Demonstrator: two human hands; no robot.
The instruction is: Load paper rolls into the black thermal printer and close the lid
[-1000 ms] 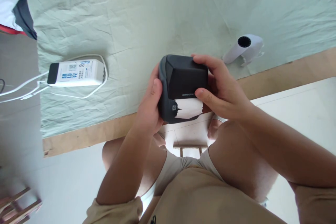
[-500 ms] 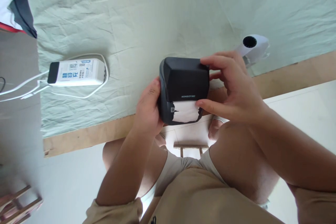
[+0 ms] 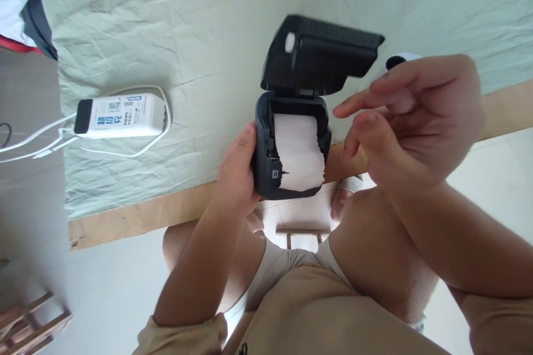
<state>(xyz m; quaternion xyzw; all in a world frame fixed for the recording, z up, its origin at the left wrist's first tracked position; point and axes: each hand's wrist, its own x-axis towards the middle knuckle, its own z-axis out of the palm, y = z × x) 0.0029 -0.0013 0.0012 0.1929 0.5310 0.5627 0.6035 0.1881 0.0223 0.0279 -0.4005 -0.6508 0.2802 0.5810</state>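
My left hand point(image 3: 235, 172) grips the left side of a small black label printer point(image 3: 266, 150) held at the table's front edge. Its lid point(image 3: 320, 55) stands flipped up and back. Inside sits a white paper roll point(image 3: 297, 150) with a torn end hanging over the front. My right hand point(image 3: 410, 116) hovers just right of the printer, fingers loosely spread, touching nothing.
A white power bank point(image 3: 120, 115) with white cables lies on the pale green cloth point(image 3: 187, 28) to the left. A white cylindrical device point(image 3: 400, 61) peeks out behind my right hand. The wooden table edge point(image 3: 137, 213) runs in front; my knees are below. Clothing lies at top left.
The printer's lid was shut and has swung open upward. My right hand has let go of the printer and drawn back to the right.
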